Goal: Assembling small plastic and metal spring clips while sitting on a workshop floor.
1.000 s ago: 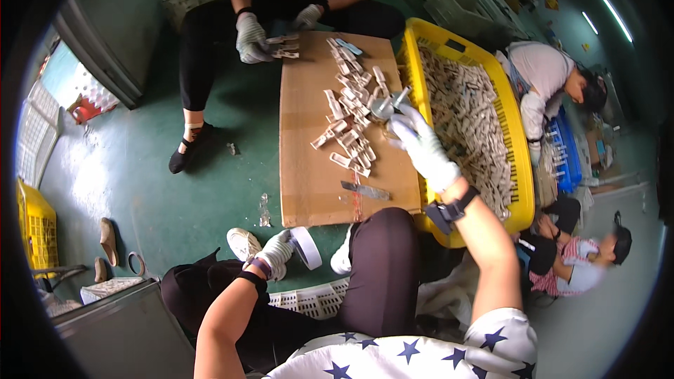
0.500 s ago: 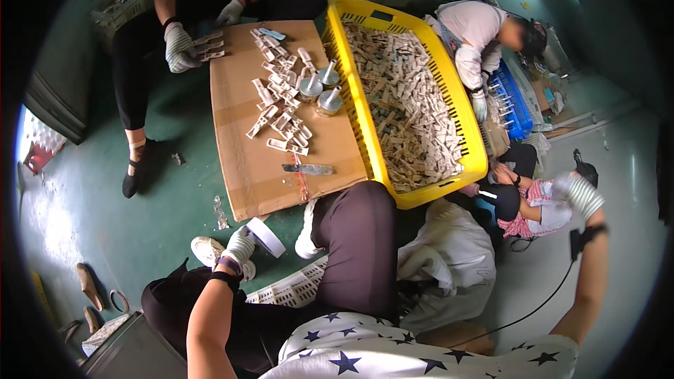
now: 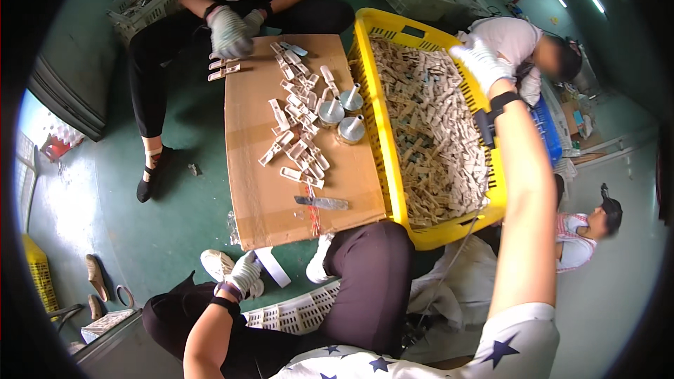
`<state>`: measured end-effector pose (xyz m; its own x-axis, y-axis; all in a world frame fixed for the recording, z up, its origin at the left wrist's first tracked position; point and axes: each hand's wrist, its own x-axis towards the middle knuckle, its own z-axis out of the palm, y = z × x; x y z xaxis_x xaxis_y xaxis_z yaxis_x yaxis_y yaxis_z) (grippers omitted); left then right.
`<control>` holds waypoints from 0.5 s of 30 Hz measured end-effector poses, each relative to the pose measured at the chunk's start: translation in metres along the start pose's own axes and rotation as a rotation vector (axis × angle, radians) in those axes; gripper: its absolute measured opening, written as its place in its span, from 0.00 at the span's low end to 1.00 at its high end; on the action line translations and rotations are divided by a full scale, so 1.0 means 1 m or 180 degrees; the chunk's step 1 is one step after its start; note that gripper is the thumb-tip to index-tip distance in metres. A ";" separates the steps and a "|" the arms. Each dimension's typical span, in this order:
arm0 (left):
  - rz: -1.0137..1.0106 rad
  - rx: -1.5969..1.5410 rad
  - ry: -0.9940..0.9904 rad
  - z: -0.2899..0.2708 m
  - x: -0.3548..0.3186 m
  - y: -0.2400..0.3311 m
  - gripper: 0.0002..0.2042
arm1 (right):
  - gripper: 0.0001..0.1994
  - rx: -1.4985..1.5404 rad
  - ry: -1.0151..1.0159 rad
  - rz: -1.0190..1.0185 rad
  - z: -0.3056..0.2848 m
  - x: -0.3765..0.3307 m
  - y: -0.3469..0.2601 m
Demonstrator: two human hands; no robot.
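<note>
My left hand (image 3: 243, 274), in a striped white glove, is closed on a white roll of tape (image 3: 274, 267) just off the cardboard's near edge. My right hand (image 3: 483, 67), gloved too, reaches over the far right rim of the yellow crate (image 3: 397, 196), fingers stretched out with nothing visible in them. Beige clips (image 3: 428, 126) fill the crate. More clips (image 3: 298, 116) lie in a loose pile on the brown cardboard (image 3: 256, 189). Beside them stand several round metal pieces with upright rods (image 3: 351, 128). A flat grey metal strip (image 3: 321, 202) rests near the front.
Across the cardboard sits a co-worker, whose gloved hands (image 3: 232, 31) are by some clips (image 3: 223, 68) at its far left corner. Another person (image 3: 505, 35) bends beyond the crate near a blue crate (image 3: 546, 126). A cable (image 3: 467, 238) hangs from my right wrist. Slippers (image 3: 97, 277) lie left.
My right hand has swung from the far right, up and left to the yellow crate's far rim. The co-worker's hands have come together over the cardboard's corner. The whole view has shifted slightly.
</note>
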<state>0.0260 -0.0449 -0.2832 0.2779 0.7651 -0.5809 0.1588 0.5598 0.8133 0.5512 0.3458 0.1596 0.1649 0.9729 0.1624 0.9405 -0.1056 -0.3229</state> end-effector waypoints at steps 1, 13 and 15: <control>0.0015 -0.0162 -0.0068 0.013 0.016 0.004 0.12 | 0.44 0.0467 -0.0005 -0.0277 0.030 0.019 0.055; -0.0421 -0.0078 -0.0064 0.013 -0.029 0.073 0.17 | 0.24 0.3367 -0.1906 0.2182 0.351 -0.076 0.129; 0.0140 -0.0014 0.0120 0.021 -0.015 0.063 0.15 | 0.24 0.3398 -0.1890 0.2070 0.358 -0.069 0.168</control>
<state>0.0512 -0.0280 -0.2223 0.2485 0.8005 -0.5454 0.1431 0.5266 0.8380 0.5912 0.3349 -0.2398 0.0785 0.7794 -0.6215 0.0189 -0.6245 -0.7808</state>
